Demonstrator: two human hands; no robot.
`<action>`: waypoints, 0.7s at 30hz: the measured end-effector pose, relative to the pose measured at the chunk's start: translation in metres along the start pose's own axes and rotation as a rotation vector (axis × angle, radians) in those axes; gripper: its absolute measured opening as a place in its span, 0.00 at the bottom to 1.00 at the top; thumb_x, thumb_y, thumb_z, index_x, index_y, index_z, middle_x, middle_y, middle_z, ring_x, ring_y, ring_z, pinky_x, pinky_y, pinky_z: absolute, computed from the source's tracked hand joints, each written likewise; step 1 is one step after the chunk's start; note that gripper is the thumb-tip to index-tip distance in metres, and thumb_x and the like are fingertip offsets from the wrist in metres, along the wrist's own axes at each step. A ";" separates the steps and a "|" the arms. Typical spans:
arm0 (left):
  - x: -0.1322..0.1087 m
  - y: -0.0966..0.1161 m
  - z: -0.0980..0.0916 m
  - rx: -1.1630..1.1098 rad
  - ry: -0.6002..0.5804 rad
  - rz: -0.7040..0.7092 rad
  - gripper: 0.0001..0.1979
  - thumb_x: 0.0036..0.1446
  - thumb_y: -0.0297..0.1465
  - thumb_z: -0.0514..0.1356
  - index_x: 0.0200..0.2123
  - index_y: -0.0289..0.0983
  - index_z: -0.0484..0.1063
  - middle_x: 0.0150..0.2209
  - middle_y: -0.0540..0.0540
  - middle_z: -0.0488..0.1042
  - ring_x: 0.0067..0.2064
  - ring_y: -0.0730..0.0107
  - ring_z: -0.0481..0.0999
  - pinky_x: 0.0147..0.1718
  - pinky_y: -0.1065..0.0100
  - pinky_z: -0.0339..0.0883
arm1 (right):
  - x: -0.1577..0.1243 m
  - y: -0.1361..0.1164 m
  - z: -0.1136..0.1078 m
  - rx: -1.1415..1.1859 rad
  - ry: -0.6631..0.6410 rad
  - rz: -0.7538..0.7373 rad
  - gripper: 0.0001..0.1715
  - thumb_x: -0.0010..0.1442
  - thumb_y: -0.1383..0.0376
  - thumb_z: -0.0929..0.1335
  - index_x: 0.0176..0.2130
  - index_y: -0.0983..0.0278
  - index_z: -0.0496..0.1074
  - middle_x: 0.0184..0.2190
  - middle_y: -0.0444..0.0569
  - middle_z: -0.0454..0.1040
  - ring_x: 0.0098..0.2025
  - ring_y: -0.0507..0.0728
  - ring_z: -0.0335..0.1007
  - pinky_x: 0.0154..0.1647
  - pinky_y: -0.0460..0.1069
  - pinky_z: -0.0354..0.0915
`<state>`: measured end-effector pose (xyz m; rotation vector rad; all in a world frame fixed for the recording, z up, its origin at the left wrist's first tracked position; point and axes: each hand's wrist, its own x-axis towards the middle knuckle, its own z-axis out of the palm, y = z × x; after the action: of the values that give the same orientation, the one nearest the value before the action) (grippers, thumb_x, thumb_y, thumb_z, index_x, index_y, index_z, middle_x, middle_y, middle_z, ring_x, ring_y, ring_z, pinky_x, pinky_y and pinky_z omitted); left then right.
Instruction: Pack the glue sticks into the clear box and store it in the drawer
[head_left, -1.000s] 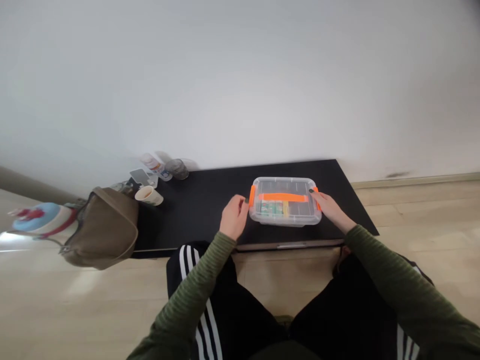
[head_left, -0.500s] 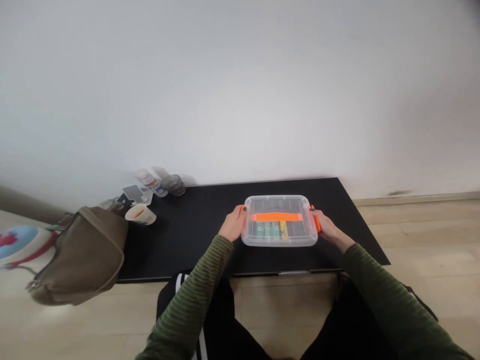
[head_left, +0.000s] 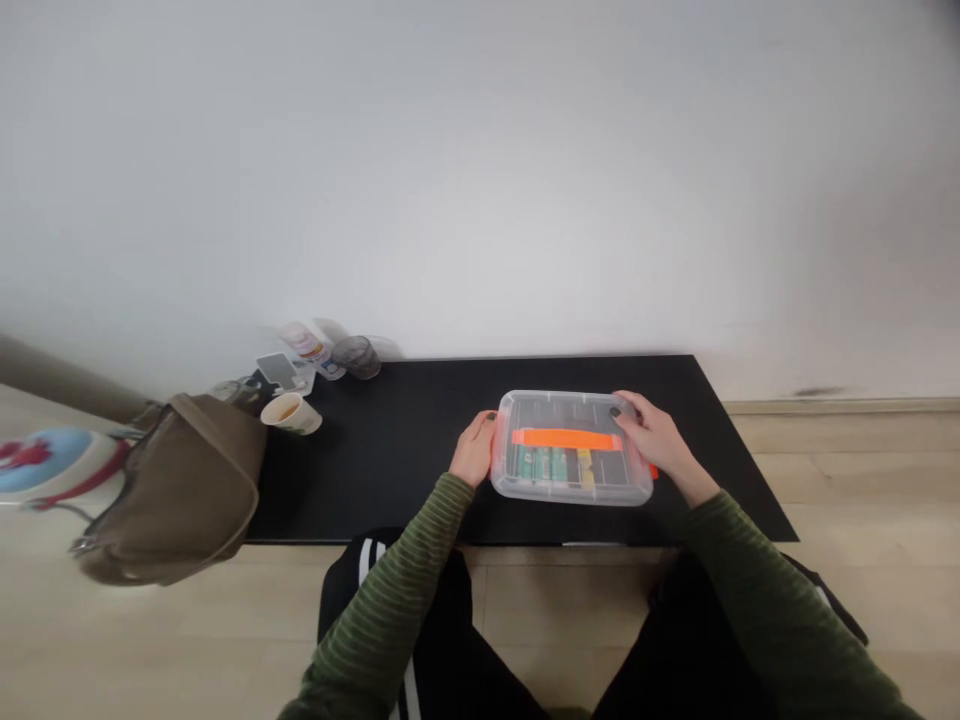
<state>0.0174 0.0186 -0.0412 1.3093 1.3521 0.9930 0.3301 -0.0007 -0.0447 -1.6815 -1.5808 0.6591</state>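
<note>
Well, a clear plastic storage box lies on the black tabletop between the two hands, which are apart. The left hand presses against its left end, and the right hand rests over the lid's far right corner; whether either truly grips, I cannot tell. One orange strip crosses the lid, above green and yellow packs inside. At nine o'clock sit one paper cup and, beyond it, one khaki bag. At ten o'clock are one glass tumbler, one bottle and one phone. A white wall rises behind, above a pale wood floor.
</note>
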 end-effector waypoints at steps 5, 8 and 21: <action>-0.002 0.002 0.003 -0.050 0.003 0.026 0.15 0.60 0.40 0.52 0.34 0.37 0.73 0.27 0.52 0.69 0.28 0.74 0.65 0.29 0.73 0.60 | -0.011 -0.010 -0.003 -0.123 0.102 -0.075 0.20 0.61 0.61 0.64 0.52 0.60 0.74 0.47 0.50 0.78 0.45 0.60 0.76 0.51 0.56 0.68; -0.001 0.002 0.004 -0.096 0.009 0.005 0.12 0.57 0.37 0.54 0.30 0.37 0.72 0.25 0.52 0.67 0.27 0.74 0.64 0.27 0.73 0.59 | -0.018 -0.020 -0.010 -0.045 0.204 -0.122 0.20 0.61 0.62 0.64 0.53 0.60 0.72 0.45 0.50 0.79 0.43 0.59 0.76 0.48 0.55 0.70; 0.019 -0.010 -0.012 -0.078 0.287 -0.044 0.14 0.57 0.41 0.54 0.34 0.37 0.71 0.28 0.50 0.71 0.30 0.71 0.67 0.30 0.71 0.63 | -0.020 0.020 -0.081 0.247 0.861 -0.379 0.29 0.61 0.65 0.68 0.60 0.58 0.59 0.49 0.56 0.74 0.46 0.62 0.77 0.48 0.62 0.72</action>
<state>0.0050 0.0375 -0.0507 1.1043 1.5336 1.2257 0.4027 -0.0326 -0.0134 -1.1781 -1.0731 -0.0823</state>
